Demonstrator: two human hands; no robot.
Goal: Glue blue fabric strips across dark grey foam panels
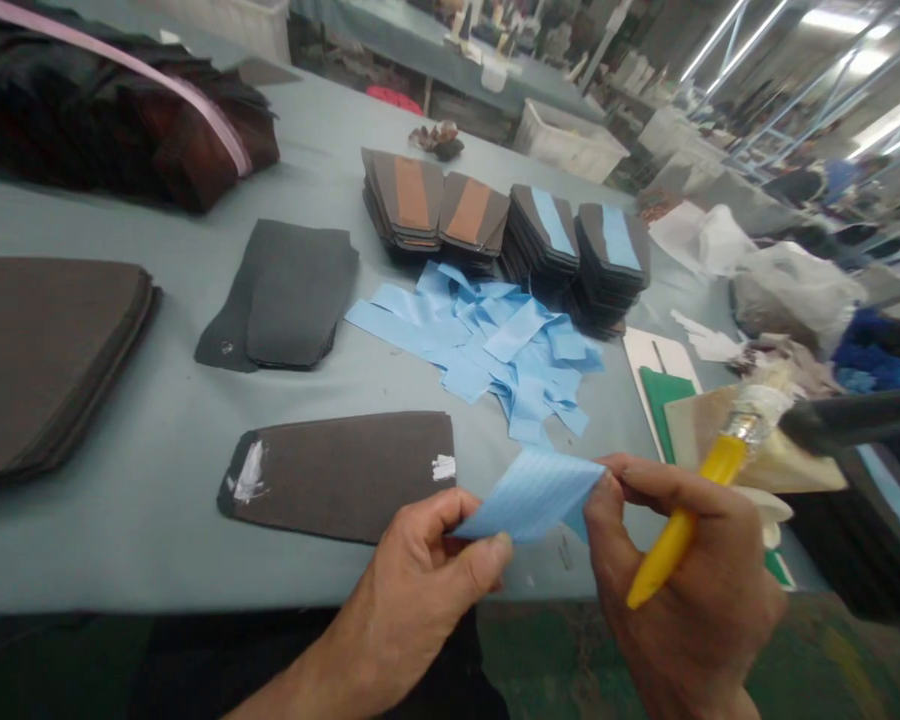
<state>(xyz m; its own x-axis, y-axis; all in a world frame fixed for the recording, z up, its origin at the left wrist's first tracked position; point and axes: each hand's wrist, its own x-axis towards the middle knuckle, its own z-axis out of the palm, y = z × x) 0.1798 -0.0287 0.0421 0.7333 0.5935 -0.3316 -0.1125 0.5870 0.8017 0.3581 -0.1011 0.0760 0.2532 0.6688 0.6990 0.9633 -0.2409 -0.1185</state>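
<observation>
Several brown panels lie stacked at far left. Next, one panel with white smears near both ends lies flat on the table. The left hand pinches one end of a blue strip just right of it, before a pile of blue strips; the right hand pinches the other, also carrying a yellow brush, its blurred bristles seemingly whitish.
</observation>
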